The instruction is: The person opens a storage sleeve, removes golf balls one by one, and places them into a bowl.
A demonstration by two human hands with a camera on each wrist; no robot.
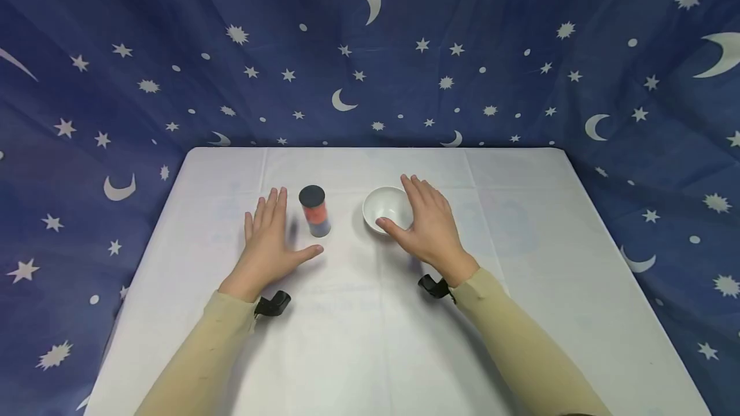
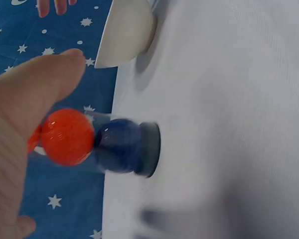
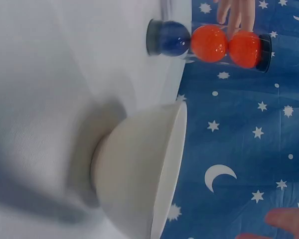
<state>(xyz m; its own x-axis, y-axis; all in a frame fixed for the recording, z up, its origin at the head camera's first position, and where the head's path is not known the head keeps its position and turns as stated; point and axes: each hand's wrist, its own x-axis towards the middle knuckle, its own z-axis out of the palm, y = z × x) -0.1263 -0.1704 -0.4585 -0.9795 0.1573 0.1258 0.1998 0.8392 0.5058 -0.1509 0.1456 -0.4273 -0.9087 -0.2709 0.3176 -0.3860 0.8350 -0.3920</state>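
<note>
A clear tube (image 1: 315, 212) with a dark lid stands upright on the table. Two orange balls (image 3: 209, 44) sit above a dark blue ball (image 2: 120, 145) inside it. My left hand (image 1: 267, 246) is just left of the tube, fingers extended and thumb spread out in front of it, holding nothing. Right of the tube stands a white bowl (image 1: 381, 205), with nothing visible inside. My right hand (image 1: 430, 226) hovers at the bowl's right side, fingers extended, its thumb overlapping the bowl in the head view. Part of the bowl's right rim is hidden behind that hand.
A white cloth covers the table (image 1: 347, 352). Behind and beside it hangs a blue curtain (image 1: 405, 31) with moons and stars. Each wrist bears a small black camera mount, one at the left wrist (image 1: 273, 304) and one at the right.
</note>
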